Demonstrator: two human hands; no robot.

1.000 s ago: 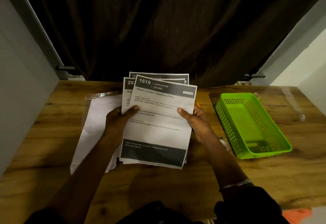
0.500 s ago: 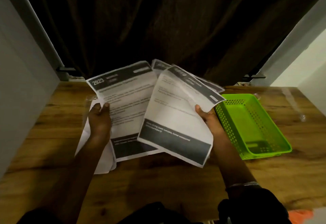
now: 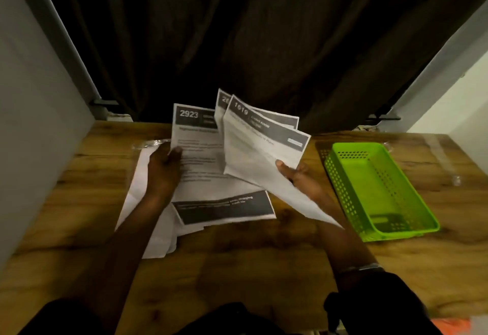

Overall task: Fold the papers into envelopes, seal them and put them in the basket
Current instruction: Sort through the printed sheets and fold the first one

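Stack split since a second ago: both hands held one pile then, now the left hand (image 3: 163, 168) has the 2923 sheet (image 3: 211, 168) squared up and lower, at frame centre, and the right hand (image 3: 303, 179) has swung its sheets to the right, tilted, so the dark bottom band seen half a second ago no longer shows. Left hand grips the 2923 sheet at its left edge, thumb on top of the print, other fingers hidden beneath. Right hand pinches the 1619 sheet (image 3: 253, 150) near its right edge, thumb on top, fingers under; bottom corner of that sheet points lower right across the forearm. A second printed sheet (image 3: 221, 102) peeks out behind the 1619 sheet, and whether the right hand holds it too can't be told for sure. Blank white papers (image 3: 137, 192) lie under the left forearm, left of centre, on the wooden table (image 3: 237, 268). Clear plastic sleeve (image 3: 148, 145) at their top edge. Green basket (image 3: 401, 233) sits right of frame, near the right hand but apart from it, with no paper in it. Metal bracelet (image 3: 369, 267) on the right wrist, dark sleeve below it. Dark curtain (image 3: 237, 31) fills the top of the frame behind the table.
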